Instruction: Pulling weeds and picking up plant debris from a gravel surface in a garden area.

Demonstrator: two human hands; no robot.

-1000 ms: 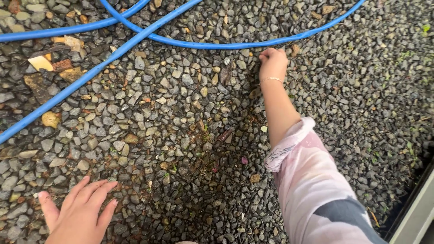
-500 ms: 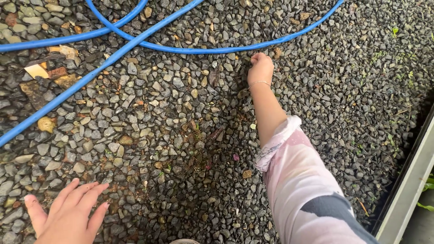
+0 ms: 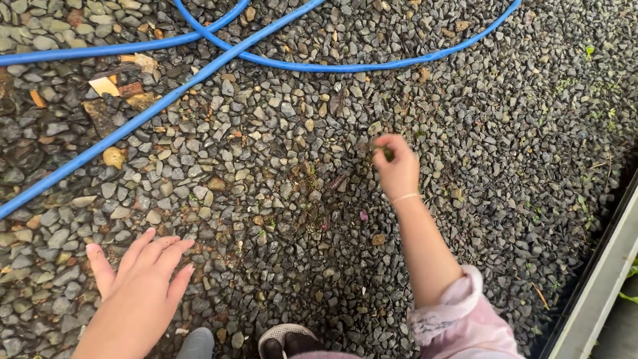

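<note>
1. Everywhere underfoot, spread wide: damp grey gravel (image 3: 505, 133), sharp-edged and loose, dotted with tiny weeds.
2. Looped and crossed over the upper part of the ground: a blue hose (image 3: 166, 103), well apart from both hands.
3. Ran along the lower right corner: a pale metal edge (image 3: 598, 292).
4. Pressed flat on the stones at lower left, palm down, fingers spread wide, gripping nothing: the left hand (image 3: 136, 286).
5. Raised a little over the gravel near the middle, fingertips drawn narrow: the right hand (image 3: 397, 169), reached out of a pink sleeve (image 3: 458, 322), with a thin bracelet (image 3: 405, 197) at the wrist.
6. Showed at the bottom edge: the toe of a shoe (image 3: 286, 338).
7. Pinched between thumb and fingertips of that right hand, clear of the ground: a small green scrap (image 3: 386, 153), too small to tell leaf from sprout.
8. Judged as risks: so slight a pinch could have let the scrap slip and vanish among the stones; loose gravel could have shifted under the propping left palm, or scraped it; could also have snagged a foot on the hose if stepped back carelessly.
</note>
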